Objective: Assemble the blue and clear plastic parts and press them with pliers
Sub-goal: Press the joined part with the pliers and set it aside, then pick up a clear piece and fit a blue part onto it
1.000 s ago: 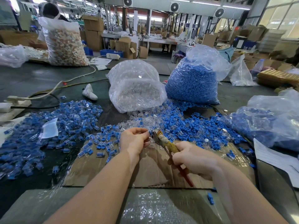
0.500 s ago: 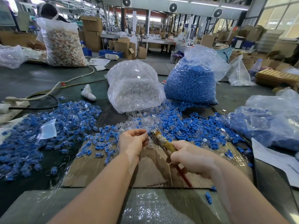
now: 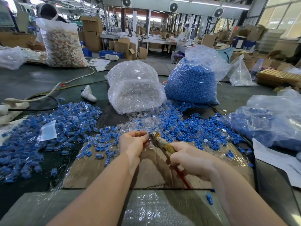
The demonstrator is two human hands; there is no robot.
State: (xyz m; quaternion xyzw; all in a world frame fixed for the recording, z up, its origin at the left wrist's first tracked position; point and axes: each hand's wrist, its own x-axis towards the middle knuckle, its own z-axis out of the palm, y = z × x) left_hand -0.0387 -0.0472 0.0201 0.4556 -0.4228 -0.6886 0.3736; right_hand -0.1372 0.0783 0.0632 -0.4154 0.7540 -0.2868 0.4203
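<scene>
My left hand point(image 3: 132, 142) pinches a small clear plastic part at its fingertips, right at the jaws of the pliers point(image 3: 163, 144). My right hand point(image 3: 190, 159) grips the pliers' worn yellow and red handles. The part itself is mostly hidden by my fingers and the jaws. Loose clear parts point(image 3: 138, 123) lie just beyond my hands, loose blue parts point(image 3: 187, 126) to the right, and a spread of assembled blue-and-clear pieces point(image 3: 65, 126) to the left.
A flat cardboard sheet point(image 3: 151, 170) lies under my hands. Behind stand a bag of clear parts point(image 3: 135, 88) and a bag of blue parts point(image 3: 193, 80). Another bag with blue pieces point(image 3: 263, 121) sits right. Cables point(image 3: 48, 93) run at left; a person sits far left.
Both hands stay together at the same spot; the pliers' jaws remain against the part in my left fingers. Only the camera has shifted slightly.
</scene>
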